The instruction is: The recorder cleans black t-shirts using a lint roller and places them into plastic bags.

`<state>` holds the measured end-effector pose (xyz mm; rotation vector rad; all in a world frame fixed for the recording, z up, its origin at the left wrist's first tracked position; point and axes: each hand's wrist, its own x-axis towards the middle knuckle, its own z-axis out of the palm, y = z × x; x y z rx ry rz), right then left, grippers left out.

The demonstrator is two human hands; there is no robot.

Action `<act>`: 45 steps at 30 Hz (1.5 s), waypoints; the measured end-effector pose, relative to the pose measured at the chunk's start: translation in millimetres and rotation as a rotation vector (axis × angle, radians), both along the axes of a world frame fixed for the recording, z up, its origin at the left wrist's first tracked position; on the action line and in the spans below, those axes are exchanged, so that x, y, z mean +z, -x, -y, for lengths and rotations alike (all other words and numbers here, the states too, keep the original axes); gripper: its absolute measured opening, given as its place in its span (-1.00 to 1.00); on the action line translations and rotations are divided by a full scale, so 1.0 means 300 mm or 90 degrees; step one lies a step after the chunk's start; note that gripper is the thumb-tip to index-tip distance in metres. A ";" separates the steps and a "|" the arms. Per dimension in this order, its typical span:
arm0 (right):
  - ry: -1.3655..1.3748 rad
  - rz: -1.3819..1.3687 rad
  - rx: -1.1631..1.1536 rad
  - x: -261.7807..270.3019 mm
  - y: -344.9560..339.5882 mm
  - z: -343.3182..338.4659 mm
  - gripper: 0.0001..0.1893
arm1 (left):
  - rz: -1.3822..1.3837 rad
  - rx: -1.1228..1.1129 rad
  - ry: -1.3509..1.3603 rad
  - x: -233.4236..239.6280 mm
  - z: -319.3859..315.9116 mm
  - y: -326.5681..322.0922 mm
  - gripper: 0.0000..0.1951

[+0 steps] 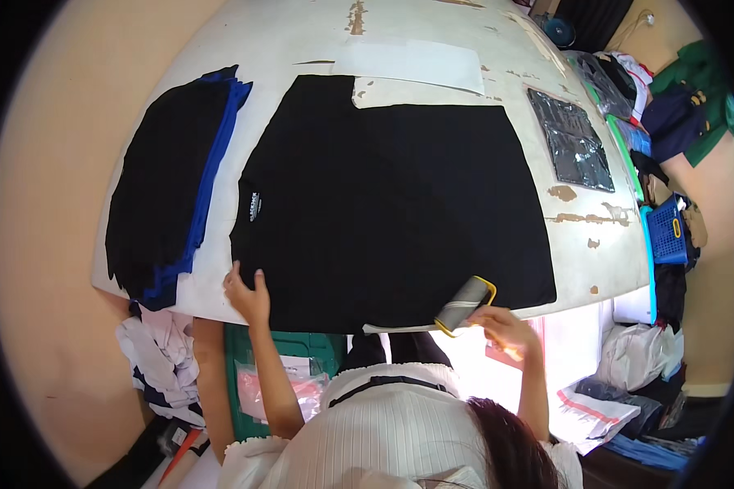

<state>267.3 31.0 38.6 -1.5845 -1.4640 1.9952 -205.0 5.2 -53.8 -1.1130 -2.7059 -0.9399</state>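
A black T-shirt (pixel 391 208) lies spread flat on the worn white table (pixel 269 36), its printed neck at the left. My left hand (pixel 248 296) rests at the shirt's near left edge, fingers apart, with nothing held. In my right hand (pixel 504 330) is a lint roller (pixel 463 305) with a grey roll and yellow frame, over the shirt's near right edge. Left of the shirt lies a stack of black and blue garments (pixel 165 177). White paper or card (pixel 410 64) lies beyond the shirt.
A black garment in clear plastic (pixel 572 140) lies at the table's right. Beyond that edge stand a blue basket (pixel 668 232) and piles of clothes. Below the near edge are a green bin (pixel 238 379) with plastic packets and, at left, crumpled white garments (pixel 162 354).
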 end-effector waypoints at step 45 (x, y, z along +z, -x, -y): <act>0.129 0.233 0.277 0.119 -0.326 -0.522 -0.80 | -0.031 0.142 -0.176 -0.033 0.049 0.051 -0.84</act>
